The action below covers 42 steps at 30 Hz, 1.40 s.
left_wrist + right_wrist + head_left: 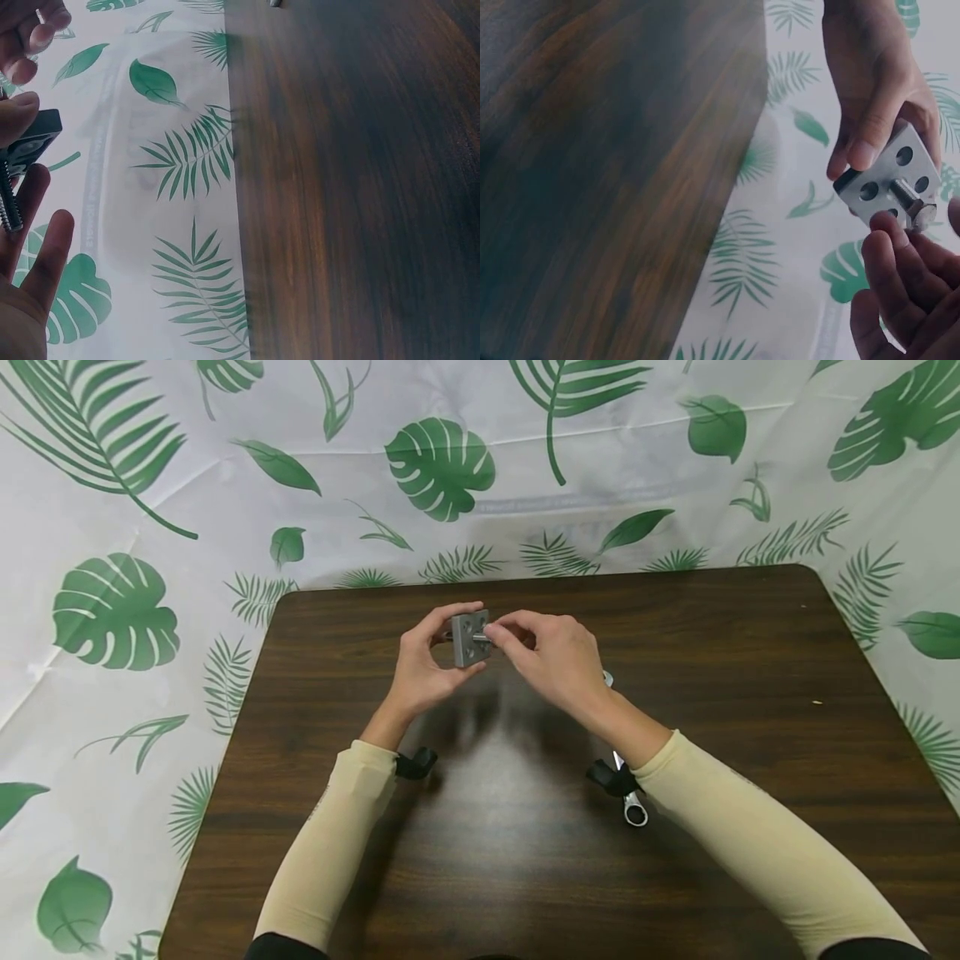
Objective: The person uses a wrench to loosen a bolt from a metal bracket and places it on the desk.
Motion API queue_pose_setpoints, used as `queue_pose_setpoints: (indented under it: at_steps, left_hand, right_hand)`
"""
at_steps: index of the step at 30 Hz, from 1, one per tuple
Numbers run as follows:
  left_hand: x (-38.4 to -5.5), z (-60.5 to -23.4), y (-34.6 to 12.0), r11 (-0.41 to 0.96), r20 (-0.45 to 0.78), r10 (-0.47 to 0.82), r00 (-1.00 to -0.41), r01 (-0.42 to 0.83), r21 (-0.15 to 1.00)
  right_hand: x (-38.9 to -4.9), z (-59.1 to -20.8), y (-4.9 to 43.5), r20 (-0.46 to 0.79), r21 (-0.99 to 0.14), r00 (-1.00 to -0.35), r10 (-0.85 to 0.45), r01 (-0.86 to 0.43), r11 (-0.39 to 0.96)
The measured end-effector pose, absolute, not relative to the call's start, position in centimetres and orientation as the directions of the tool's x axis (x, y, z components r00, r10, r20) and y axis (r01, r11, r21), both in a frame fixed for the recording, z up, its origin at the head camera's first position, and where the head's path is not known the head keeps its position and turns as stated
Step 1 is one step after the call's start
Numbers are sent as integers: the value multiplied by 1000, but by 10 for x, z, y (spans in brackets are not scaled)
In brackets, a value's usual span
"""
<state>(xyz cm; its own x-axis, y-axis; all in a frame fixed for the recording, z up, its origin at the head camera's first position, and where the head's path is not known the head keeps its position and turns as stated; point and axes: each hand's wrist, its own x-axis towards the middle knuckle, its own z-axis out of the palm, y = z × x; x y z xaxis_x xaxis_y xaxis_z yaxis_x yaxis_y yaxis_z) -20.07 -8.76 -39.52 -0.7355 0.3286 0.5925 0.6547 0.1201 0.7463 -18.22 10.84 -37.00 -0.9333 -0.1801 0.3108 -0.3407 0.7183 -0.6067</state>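
My left hand (427, 664) holds a grey metal square plate (463, 643) by its edges, raised over the table. Several round holes open in the plate's face, seen in the right wrist view. A bolt (906, 195) passes through the middle of the plate, its head on the side of my right hand (551, 652). The bolt's threaded end (9, 202) sticks out on the other side, between the left fingers. My right fingertips are at the bolt head; in the right wrist view the thumb stands slightly off it.
A combination wrench (635, 812) lies on the dark wooden table (495, 860), partly hidden under my right forearm. A white sheet with green leaves (540, 502) hangs behind the table's far edge. A small light speck (817, 702) lies at the right.
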Motion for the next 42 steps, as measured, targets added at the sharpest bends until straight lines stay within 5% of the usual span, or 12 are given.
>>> queue_pose_setpoints:
  at_steps: [18, 32, 42]
  left_hand:
    - [-200, -396, -90, 114, 582, 329, -743, 643, 757]
    - [-200, -396, -88, 106, 584, 329, -742, 644, 758]
    - [-200, -395, -90, 104, 594, 323, -737, 651, 752]
  right_hand:
    - [-180, -370, 108, 408, -564, -868, -282, -483, 670]
    - [-180, -368, 106, 269, -645, -944, -192, -325, 692]
    - [-180, -374, 108, 425, -569, -861, -279, -494, 657]
